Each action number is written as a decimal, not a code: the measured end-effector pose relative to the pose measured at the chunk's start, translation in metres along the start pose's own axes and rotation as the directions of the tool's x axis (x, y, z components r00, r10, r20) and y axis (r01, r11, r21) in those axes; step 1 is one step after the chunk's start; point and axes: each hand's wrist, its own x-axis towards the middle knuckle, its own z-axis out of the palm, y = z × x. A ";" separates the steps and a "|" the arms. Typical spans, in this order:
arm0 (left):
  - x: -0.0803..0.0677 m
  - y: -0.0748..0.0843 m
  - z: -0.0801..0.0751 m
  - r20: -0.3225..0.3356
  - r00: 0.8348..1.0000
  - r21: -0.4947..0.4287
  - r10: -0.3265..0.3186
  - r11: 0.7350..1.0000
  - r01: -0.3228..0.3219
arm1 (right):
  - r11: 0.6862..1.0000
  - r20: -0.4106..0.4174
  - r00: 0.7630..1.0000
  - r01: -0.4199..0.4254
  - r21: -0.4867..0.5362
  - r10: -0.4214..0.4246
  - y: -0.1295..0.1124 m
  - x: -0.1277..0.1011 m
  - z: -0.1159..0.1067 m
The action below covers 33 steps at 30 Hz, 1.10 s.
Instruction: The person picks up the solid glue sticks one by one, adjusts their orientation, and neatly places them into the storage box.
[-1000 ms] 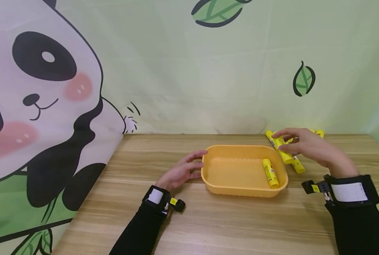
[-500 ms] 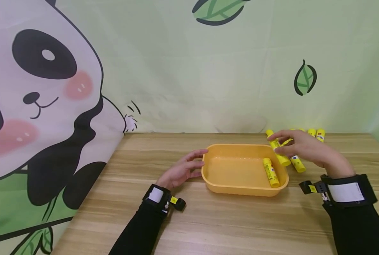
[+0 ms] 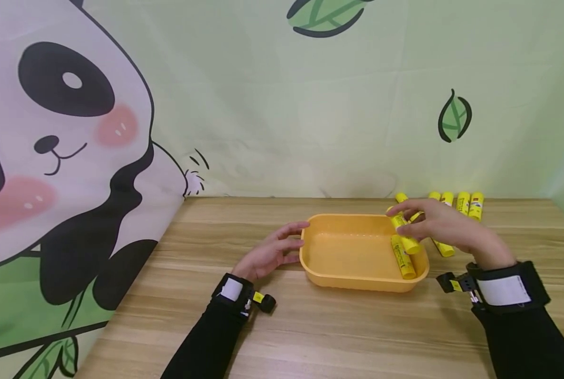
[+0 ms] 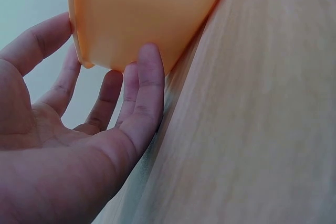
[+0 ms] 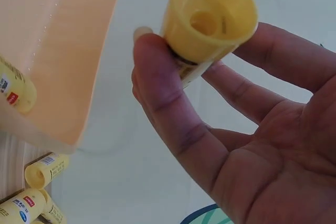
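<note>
A yellow glue stick (image 3: 403,231) is pinched in the right hand (image 3: 445,227) over the right end of the orange tray (image 3: 338,281), which is steadied by the relaxed fingers of the left hand (image 3: 268,257) resting against its left wall.

Panda backdrop (image 3: 63,158) looms on the left (rosy cheeks and all). Green leaf prints (image 3: 454,117) dot the wall above the wooden table (image 3: 338,331).

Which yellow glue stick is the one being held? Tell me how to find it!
Find the orange tray in the middle of the wooden table. Above its right end, the right hand pinches one glue stick in its fingers. It is the only stick up in the air: another lies inside the tray and the rest lie on the table behind.
</note>
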 end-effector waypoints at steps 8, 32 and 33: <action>0.000 -0.002 0.001 0.010 1.000 -0.003 0.006 1.000 -0.006 | 1.000 0.012 1.000 -0.007 -0.004 0.007 -0.001 -0.001 0.001; 0.001 -0.001 0.003 0.018 1.000 -0.023 0.016 1.000 -0.016 | 0.975 0.176 0.964 -0.175 -0.138 0.198 -0.010 0.040 0.002; 0.001 -0.001 0.003 0.018 1.000 -0.025 0.016 1.000 -0.015 | 0.971 0.182 0.960 -0.185 -0.154 0.212 -0.011 0.042 0.003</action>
